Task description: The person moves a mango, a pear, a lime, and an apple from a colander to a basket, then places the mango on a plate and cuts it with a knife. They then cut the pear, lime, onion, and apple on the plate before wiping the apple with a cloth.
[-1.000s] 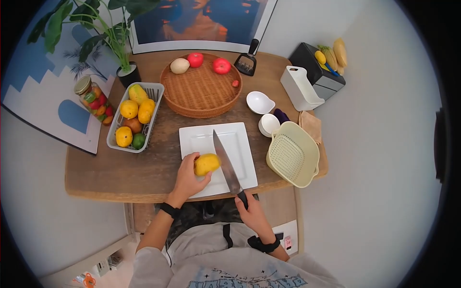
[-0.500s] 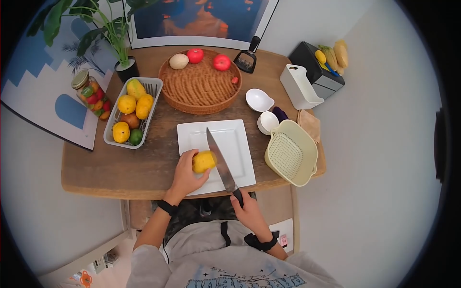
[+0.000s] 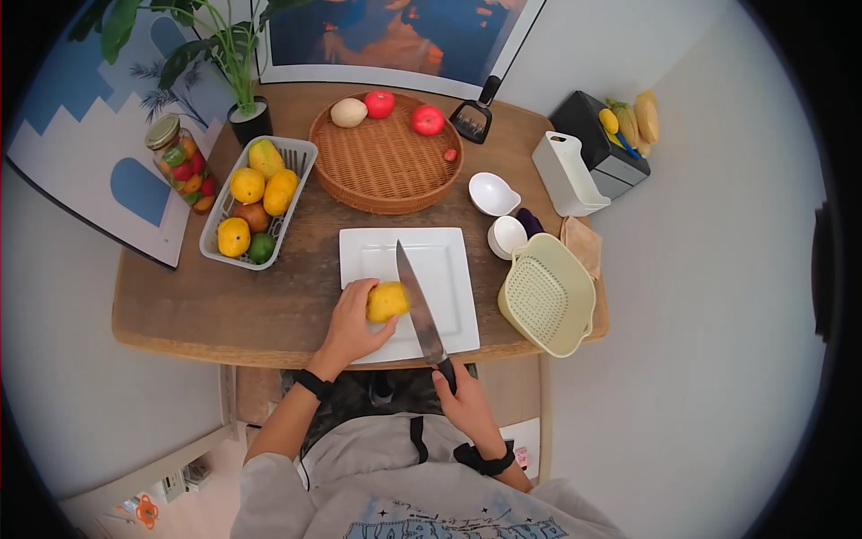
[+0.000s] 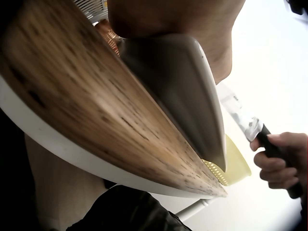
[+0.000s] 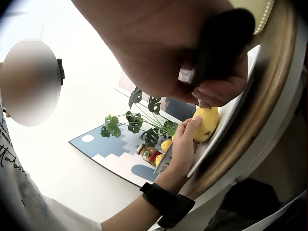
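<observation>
In the head view a yellow mango-like fruit [image 3: 387,302] is on a square white plate [image 3: 458,269], gripped from its left side by my left hand [image 3: 349,325]. My right hand [image 3: 466,404] holds a large knife [image 3: 420,305] by its black handle, the blade slanting over the plate just right of the fruit, tip pointing away from the body. The left wrist view shows the right hand [image 4: 281,161] round the handle. In the right wrist view the fruit [image 5: 207,124] is whole where it shows; whether the blade touches it I cannot tell.
Left of the plate stands a grey basket [image 3: 292,193] of fruit, with a glass jar [image 3: 184,166] behind. A round wicker tray [image 3: 386,171] lies beyond the plate. To the right are white bowls [image 3: 492,194], a pale green colander [image 3: 548,296] and a white container [image 3: 568,175].
The camera view has shifted slightly. Both hands keep their grips, and the knife stays beside the fruit with little visible movement.
</observation>
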